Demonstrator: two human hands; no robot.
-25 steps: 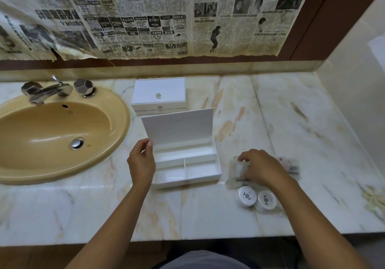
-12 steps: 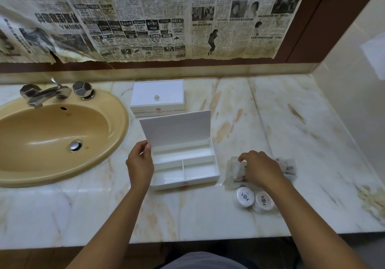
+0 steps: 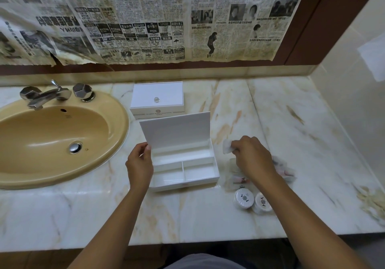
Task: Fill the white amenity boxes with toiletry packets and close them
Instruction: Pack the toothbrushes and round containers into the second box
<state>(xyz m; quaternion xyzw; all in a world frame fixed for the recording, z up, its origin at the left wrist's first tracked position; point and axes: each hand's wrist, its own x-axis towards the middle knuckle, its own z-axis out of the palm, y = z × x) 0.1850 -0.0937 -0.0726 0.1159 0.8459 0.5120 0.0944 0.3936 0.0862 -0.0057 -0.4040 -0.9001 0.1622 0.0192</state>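
Two white amenity boxes sit on the marble counter (image 3: 291, 122) in the head view. The open box (image 3: 183, 164) lies in front of the person, its lid (image 3: 176, 131) standing up at the back and three bare compartments showing: one long one at the rear, two smaller ones in front. The closed box (image 3: 157, 99) stands just behind it, a small clear knob on its top; the print on its front face is too small to read.

Much of the pile of clear toiletry packets (image 3: 239, 177) to the right of the open box is hidden under the right wrist and forearm, and what shows is blurred; only pinkish shapes inside the wrappers can be made out. Two round white containers (image 3: 244, 198) lie touching each other at the near edge of that pile.

The left hand (image 3: 138, 164) is beside the open box's left end, thumb and fingers pinching the lower left corner of the lid. The right hand (image 3: 253, 156) is raised over the pile, knuckles up and fingers curled, pinching a small clear packet (image 3: 227, 148) that sticks out to the left, just beside the open box's right wall and apart from it.

Left of the boxes is a tan sink (image 3: 52, 143) with a chrome tap (image 3: 48, 96), its left side cut off by the frame. Yellowed newspaper (image 3: 145, 18) covers the wall behind.
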